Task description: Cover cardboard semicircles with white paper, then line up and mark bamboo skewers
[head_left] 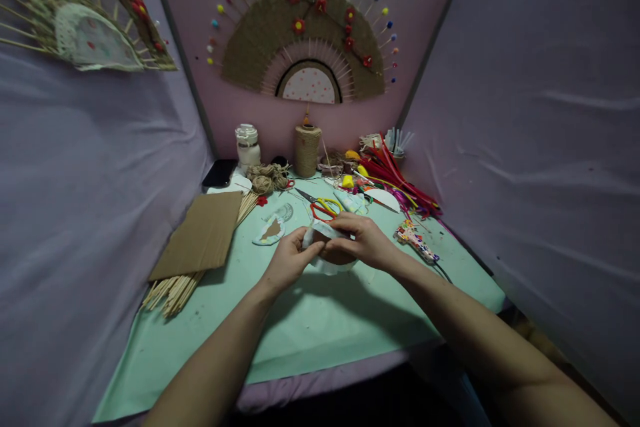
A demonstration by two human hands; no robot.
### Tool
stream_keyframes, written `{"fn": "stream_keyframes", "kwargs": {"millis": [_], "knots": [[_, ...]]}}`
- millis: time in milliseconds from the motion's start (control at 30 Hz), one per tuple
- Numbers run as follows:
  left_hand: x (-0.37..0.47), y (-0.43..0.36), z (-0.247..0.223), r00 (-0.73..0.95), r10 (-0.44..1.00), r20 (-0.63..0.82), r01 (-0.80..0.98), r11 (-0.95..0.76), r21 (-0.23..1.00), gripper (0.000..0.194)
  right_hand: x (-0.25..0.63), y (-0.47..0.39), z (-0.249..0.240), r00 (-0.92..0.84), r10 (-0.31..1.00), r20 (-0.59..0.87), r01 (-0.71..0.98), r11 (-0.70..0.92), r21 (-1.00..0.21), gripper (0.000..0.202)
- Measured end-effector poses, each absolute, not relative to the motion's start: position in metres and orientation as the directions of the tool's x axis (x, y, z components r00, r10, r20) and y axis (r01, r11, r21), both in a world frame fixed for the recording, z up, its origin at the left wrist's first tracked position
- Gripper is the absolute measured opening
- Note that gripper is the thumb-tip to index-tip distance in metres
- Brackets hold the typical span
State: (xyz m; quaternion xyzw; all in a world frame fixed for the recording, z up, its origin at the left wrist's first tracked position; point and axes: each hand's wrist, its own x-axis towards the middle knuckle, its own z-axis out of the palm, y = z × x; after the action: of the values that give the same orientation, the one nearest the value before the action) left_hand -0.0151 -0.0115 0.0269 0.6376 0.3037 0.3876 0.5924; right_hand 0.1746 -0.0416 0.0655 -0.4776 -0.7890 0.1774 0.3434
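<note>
One brown cardboard piece with pale cloth along its edge point(340, 255) is held at the middle of the green table point(320, 347), toward its front, and a shadow is cast below it. By the left hand point(287, 257) it is gripped at its left side, with the thumb pointed to the right, toward the brown face. By the right hand point(367, 240) it is pinched from the other side; the fingers are bent over the upper edge and the thumb is stretched to the left, so that both thumbs are brought near to each other. The two bare forearms are extended from the lower corners and are drawn together at the piece. Just behind it, scissors with red and yellow handles point(327, 208) are laid; whether one or two pairs, it cannot be told. To the left, one small cloth-edged piece point(273, 229) and one clear protractor point(285, 212) are seen; to the right, one patterned glue gun point(416, 241). Farther left, one cardboard sheet point(205, 230) is rested upon many thin sticks point(175, 295). At the back, one twine cone point(307, 150) and one white jar point(247, 147) are placed. Two decorated fans are hung, one on the back wall point(260, 47) and one on the left.
</note>
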Motion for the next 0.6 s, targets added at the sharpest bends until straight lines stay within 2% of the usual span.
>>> {"fn": "stream_keyframes", "kwargs": {"millis": [100,300,467,600], "knots": [[-0.016,-0.01,0.028,0.513,0.849,0.126,-0.084,-0.096,0.992,0.034,0.183,-0.043,0.075,-0.255,0.916,0.308,0.614,0.4,-0.681,0.031],[-0.016,-0.01,0.027,0.477,0.867,0.145,-0.067,-0.128,0.989,0.031,0.186,-0.044,0.069,-0.213,0.95,0.227,0.616,0.311,-0.724,0.025],[-0.017,-0.008,0.023,0.441,0.882,0.169,-0.018,-0.179,0.984,0.031,0.183,-0.046,0.06,-0.208,0.945,0.253,0.633,0.328,-0.702,0.019],[-0.017,-0.006,0.022,0.418,0.895,0.158,-0.03,-0.161,0.987,0.034,0.188,-0.05,0.066,-0.191,0.953,0.236,0.596,0.303,-0.744,0.023]]}}
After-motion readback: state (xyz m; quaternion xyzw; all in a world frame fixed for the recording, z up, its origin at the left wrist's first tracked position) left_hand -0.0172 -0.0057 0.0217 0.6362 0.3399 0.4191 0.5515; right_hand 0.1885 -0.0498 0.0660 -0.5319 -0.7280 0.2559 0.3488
